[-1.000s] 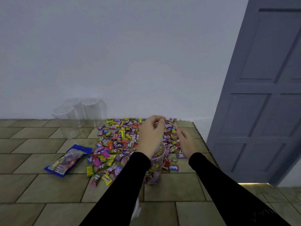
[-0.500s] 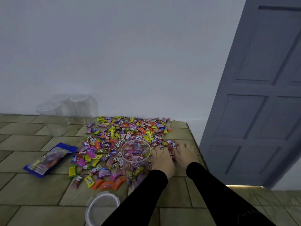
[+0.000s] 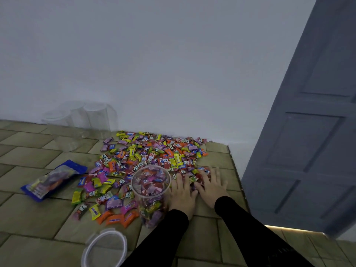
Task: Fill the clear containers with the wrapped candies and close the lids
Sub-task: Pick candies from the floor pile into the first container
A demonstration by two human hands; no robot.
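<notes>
Head view: both hands, left (image 3: 181,193) and right (image 3: 211,185), press flat with fingers spread on candies (image 3: 154,157) at lower center, beside the part-filled container (image 3: 151,195); lid (image 3: 105,247) lies bottom left.

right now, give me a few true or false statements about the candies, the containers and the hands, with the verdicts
1. The open container by the hands holds wrapped candies. True.
2. Its lid is already on it. False: the lid lies on the tiled surface, nearer the camera.
3. The left hand and right hand lie flat on candies just right of that container. True.
4. The blue packet lies right of the pile. False: it lies left of it.
5. The empty containers stand by the wall, beyond the pile's left end. True.
6. The door is on the left. False: it is on the right.
</notes>
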